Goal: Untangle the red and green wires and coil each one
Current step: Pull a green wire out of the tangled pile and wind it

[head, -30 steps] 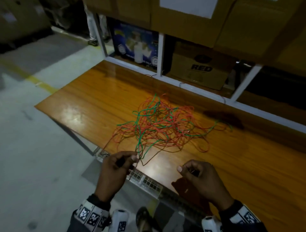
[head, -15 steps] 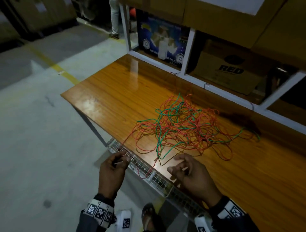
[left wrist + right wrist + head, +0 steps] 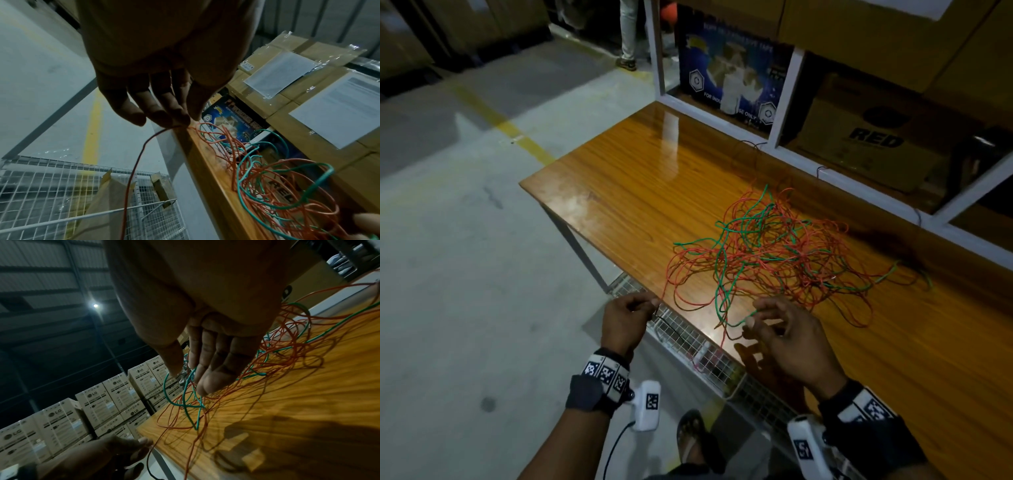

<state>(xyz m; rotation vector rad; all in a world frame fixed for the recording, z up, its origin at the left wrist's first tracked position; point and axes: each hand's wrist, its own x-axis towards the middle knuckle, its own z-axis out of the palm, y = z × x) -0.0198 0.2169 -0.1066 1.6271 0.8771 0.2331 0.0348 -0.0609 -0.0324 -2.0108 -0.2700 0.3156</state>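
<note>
Red wire (image 3: 774,260) and green wire (image 3: 722,274) lie heaped in one loose tangle on wooden table (image 3: 619,192), near front edge. Left hand (image 3: 625,320) pinches red strand at table edge; tail hangs down toward wire basket (image 3: 61,186). Right hand (image 3: 784,330) half-open, thumb and forefinger nipping green strand. Wires look thin, light, springy, likely to snag at crossings. Best taken near free ends, drawn out slowly.
</note>
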